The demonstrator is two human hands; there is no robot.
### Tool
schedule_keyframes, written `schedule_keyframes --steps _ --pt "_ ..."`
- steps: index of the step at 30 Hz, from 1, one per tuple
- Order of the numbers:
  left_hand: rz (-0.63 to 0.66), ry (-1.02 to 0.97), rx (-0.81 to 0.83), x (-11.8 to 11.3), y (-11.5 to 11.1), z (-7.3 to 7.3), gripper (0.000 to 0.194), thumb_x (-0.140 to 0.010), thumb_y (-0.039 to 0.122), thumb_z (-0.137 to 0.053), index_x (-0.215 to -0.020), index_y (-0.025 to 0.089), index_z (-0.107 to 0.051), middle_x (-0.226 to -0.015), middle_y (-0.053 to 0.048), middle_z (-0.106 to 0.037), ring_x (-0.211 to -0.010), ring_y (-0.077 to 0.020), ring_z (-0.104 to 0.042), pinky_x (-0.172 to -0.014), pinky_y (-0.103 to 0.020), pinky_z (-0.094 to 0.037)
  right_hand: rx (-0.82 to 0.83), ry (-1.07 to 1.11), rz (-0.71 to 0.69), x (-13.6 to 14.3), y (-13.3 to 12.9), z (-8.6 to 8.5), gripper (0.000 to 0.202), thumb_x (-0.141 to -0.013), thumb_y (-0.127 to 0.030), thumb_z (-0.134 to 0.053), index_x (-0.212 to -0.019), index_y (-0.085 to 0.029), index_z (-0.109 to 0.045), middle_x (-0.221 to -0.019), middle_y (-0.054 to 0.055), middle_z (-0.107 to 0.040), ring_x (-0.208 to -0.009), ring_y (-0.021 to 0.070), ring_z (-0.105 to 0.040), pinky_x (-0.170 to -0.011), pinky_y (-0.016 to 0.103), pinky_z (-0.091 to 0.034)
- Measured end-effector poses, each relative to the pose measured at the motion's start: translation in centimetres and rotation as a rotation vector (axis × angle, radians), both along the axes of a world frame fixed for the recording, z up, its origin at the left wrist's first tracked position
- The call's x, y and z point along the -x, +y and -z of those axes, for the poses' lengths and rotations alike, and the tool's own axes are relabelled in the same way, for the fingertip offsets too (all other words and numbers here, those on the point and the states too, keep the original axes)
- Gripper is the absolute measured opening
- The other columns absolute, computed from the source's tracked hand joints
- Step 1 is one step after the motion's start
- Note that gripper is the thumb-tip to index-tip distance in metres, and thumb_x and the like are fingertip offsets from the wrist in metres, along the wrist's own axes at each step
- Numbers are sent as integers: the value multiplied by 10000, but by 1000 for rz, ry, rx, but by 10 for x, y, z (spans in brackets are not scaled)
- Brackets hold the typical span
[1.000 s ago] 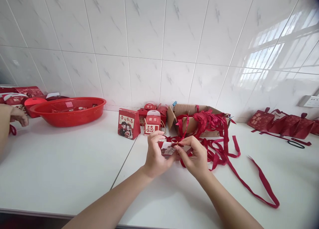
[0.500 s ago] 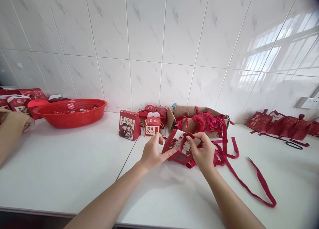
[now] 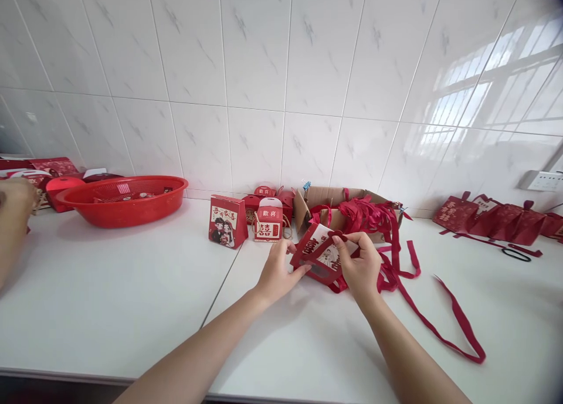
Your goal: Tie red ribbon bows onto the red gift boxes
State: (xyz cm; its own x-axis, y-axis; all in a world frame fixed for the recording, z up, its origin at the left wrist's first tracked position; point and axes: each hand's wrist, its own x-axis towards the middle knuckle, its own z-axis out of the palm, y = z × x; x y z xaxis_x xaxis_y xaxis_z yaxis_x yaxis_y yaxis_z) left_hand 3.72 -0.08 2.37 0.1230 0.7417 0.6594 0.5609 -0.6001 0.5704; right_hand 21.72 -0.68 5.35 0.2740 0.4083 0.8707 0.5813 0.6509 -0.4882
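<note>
A red printed gift box with white panels and dark lettering is held tilted above the white counter. My left hand grips its left side, the thumb lying along the lower edge. My right hand pinches its upper right edge between thumb and fingers. Red ribbon trails beneath and to the right of the box. Just behind stands an open cardboard box with a tangle of red ribbon in it.
Left of my hands stand a red box with a cartoon couple and a small handled box. A red plastic basket sits further left, beside another person's arm. Several red bags and black scissors handles lie at right.
The gift box has tipped so more of its front panel shows, and its flap is lifted slightly. The other person's hand at far left has moved left and up.
</note>
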Motion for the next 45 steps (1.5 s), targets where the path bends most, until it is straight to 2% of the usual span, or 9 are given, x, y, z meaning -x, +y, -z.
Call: schedule_keyframes --steps 5,12,20,26,32,36,41,43,45 --pt "35 13 39 1 6 5 237 -756 309 -664 -923 196 -539 -896 -38 -605 -839 -197 -562 -746 -349 -464 -11 -22 -27 1 -3 -1 171 -821 -315 -635 -733 -187 -563 -637 -7 -594 -547 126 -532 -485 235 -418" --pt "134 -124 57 7 7 -2 88 -794 251 -608 -860 197 -589 -820 -13 -666 -776 -160 -613 -725 -297 -475 4 0 -21 -2 -1 -1 180 -818 -322 -638 -731 -184 -562 -630 -9 -587 -541 123 -524 -480 231 -416" --pt "151 -326 121 14 9 -12 155 -738 329 -684 -721 178 -654 -772 -33 -661 -751 -161 -608 -657 -273 -471 23 25 -11 -4 2 0 192 -811 -345 -638 -740 -185 -560 -649 3 -597 -560 140 -539 -499 252 -429" --pt "217 -510 274 16 3 -23 199 -750 354 -660 -722 175 -579 -685 9 -604 -668 -133 -592 -661 -266 -473 -9 14 -41 -3 1 -2 170 -824 -325 -621 -749 -190 -550 -662 3 -592 -582 140 -543 -522 257 -444" --pt "275 -642 263 21 1 -33 241 -757 392 -666 -755 176 -559 -708 -6 -604 -754 -187 -655 -667 -291 -490 -20 -41 -58 -1 -3 -4 155 -827 -295 -615 -743 -198 -526 -642 -7 -561 -558 127 -509 -501 250 -428" --pt "267 -730 139 36 1 -47 263 -738 395 -699 -783 171 -569 -692 7 -580 -676 -144 -628 -649 -268 -486 -112 -192 -187 6 -7 -1 72 -837 -210 -601 -806 -208 -536 -706 11 -579 -623 140 -560 -536 262 -471" --pt "200 -824 -94 35 -2 -79 319 -701 323 -750 -867 222 -497 -698 42 -607 -623 -86 -567 -626 -214 -472 -187 -285 -353 21 -12 7 104 -851 -140 -567 -901 -229 -545 -766 29 -582 -689 154 -589 -567 278 -518" --pt "236 -788 -118 26 -1 -88 296 -700 307 -751 -838 224 -502 -687 49 -611 -618 -84 -576 -625 -209 -478 -201 -284 -369 23 -13 9 124 -847 -128 -563 -913 -232 -549 -765 27 -585 -688 153 -588 -543 265 -513" --pt "282 -725 -37 18 1 -91 245 -687 295 -761 -780 202 -554 -691 37 -618 -603 -81 -580 -592 -198 -478 -208 -293 -375 24 -14 11 134 -846 -121 -560 -920 -233 -548 -773 30 -588 -695 154 -588 -521 254 -502"
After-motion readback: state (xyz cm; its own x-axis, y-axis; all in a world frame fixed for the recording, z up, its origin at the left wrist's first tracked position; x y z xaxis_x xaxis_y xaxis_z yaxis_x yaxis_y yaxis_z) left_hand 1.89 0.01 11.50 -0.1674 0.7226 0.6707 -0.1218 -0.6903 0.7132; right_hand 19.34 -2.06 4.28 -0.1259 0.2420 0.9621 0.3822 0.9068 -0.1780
